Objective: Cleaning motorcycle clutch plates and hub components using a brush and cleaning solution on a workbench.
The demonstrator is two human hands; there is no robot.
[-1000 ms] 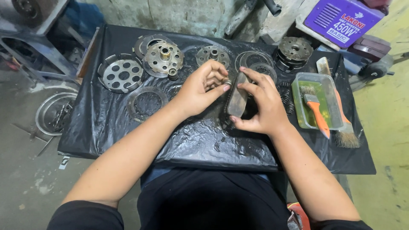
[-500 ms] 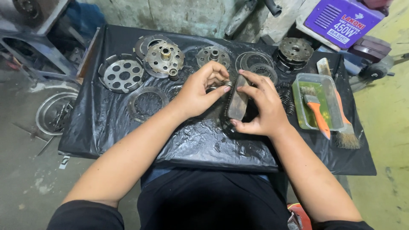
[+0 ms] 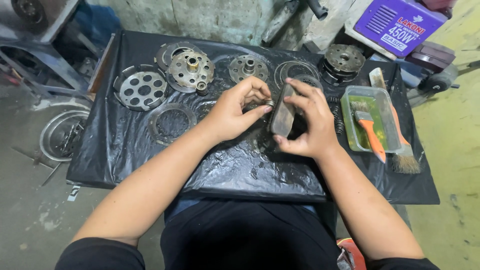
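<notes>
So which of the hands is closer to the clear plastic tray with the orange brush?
Right. The right hand holds a dark flat block a little to the left of the clear plastic tray. The left hand is farther left, beyond the block, pinching a small ring.

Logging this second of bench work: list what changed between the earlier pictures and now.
Almost nothing. The left hand still pinches a small metal ring, fingers shifted slightly; the right hand keeps gripping the flat grey block. The perforated disc, tray and orange-handled brush stayed put.
</notes>
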